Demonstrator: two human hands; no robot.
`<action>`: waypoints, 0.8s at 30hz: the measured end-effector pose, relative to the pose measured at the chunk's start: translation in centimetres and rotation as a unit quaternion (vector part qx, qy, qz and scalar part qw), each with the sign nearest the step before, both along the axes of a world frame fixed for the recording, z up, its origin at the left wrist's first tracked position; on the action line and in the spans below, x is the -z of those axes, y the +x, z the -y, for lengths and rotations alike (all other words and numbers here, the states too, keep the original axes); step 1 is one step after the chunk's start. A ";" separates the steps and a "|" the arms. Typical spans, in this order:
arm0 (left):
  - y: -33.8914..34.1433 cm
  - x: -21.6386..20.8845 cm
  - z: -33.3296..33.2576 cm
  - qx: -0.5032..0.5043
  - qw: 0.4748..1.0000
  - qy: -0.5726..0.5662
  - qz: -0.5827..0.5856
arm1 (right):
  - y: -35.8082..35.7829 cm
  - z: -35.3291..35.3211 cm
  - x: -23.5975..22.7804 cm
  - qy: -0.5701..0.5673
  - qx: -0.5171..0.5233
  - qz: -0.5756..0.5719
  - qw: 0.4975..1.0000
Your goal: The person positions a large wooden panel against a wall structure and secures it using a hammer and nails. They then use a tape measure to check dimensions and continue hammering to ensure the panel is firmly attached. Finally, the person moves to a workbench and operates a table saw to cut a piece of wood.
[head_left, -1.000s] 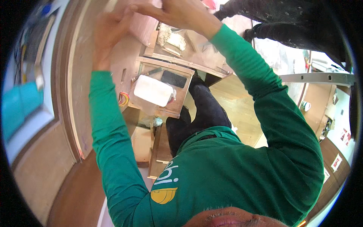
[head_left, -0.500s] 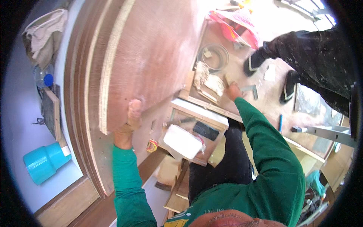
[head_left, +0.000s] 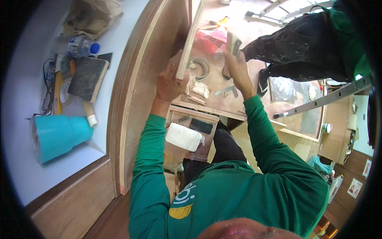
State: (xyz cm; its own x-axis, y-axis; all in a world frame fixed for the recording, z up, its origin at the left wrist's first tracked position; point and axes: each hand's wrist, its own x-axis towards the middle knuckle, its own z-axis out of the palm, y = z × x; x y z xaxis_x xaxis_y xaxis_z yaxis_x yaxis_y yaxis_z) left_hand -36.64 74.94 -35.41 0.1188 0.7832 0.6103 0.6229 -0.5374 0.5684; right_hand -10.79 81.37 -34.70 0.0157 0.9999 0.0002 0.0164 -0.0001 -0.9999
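My left hand is closed around the lower end of a wooden panel, which stands nearly edge-on with its pale plywood edge showing. Raised to the right of that edge, my right hand grips a small tan block with a greyish face. A gap separates the block from the panel. Below the hands, a drawer-like wooden box holds a white plastic container and a dark flat block.
Another person's dark trouser leg and a ladder are at the right. A coiled strip, crumpled cloth and metal square lie ahead. A turquoise tumbler and bottle occupy the left ledge.
The panel has swung from showing its broad face to nearly edge-on, my left hand moving with it. My right hand has lifted the block up from the work surface.
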 end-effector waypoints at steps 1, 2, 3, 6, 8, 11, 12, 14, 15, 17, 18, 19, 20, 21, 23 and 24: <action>0.6 0.0 -0.1 0.010 1.000 0.009 0.002 | -0.8 -1.0 -3.6 0.011 -0.014 0.028 0.999; 1.4 0.0 0.0 0.010 1.000 -0.005 0.002 | -1.2 -1.8 -5.9 0.014 -0.025 0.058 0.998; 2.1 0.1 0.3 0.008 1.000 -0.020 0.001 | -2.1 -2.7 -7.4 0.049 -0.003 0.093 0.994; 3.5 0.1 0.7 0.005 0.999 -0.039 -0.008 | -3.4 -6.9 -8.4 0.140 0.019 0.365 0.920; 3.7 0.3 0.5 -0.001 0.999 -0.031 -0.014 | -2.6 -7.8 -8.4 0.204 -0.097 0.488 0.843; 4.3 0.2 0.9 -0.008 0.996 -0.078 -0.035 | -2.3 -8.9 -7.6 0.368 -0.065 0.547 0.749; 4.4 0.4 0.9 -0.013 0.996 -0.076 -0.038 | -2.7 -9.7 -7.4 0.367 -0.074 0.594 0.712; 5.0 0.5 0.9 -0.012 0.996 -0.071 -0.046 | -3.0 -12.3 -6.7 0.354 -0.084 0.684 0.632; 4.9 0.3 1.3 -0.005 0.997 -0.041 -0.066 | -2.8 -14.3 -6.3 0.386 -0.068 0.682 0.617; 4.8 -0.2 1.1 -0.003 0.997 -0.009 -0.077 | -2.1 -19.7 -4.8 0.429 -0.051 0.680 0.592; 4.7 0.0 1.2 -0.004 0.997 0.005 -0.083 | -2.0 -22.6 -4.6 0.429 -0.054 0.685 0.586; 4.5 0.5 1.2 -0.012 0.998 -0.035 -0.056 | -1.9 -25.7 -4.4 0.427 -0.058 0.693 0.578; 4.4 0.6 1.3 -0.014 0.998 -0.034 -0.059 | -1.5 -29.4 -4.0 0.441 -0.054 0.713 0.543; 4.8 0.4 0.9 -0.003 0.998 -0.030 -0.060 | 0.5 -34.7 -1.8 0.555 0.060 0.800 0.223; 5.3 0.7 0.2 0.026 0.998 -0.021 -0.044 | 6.0 -46.9 0.3 0.539 0.002 0.766 0.350; 4.5 1.1 0.8 0.007 0.998 -0.029 -0.049 | 3.4 -49.6 1.0 0.553 -0.040 0.732 0.396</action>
State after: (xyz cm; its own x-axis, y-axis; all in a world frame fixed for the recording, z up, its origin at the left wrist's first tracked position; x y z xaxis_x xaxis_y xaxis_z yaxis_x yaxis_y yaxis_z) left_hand -32.09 74.14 -36.54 0.1860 0.8149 0.5489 0.6695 -0.5140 0.5362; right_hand -7.37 130.98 -35.72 -0.8426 0.3729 0.3884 0.5338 0.4836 0.6937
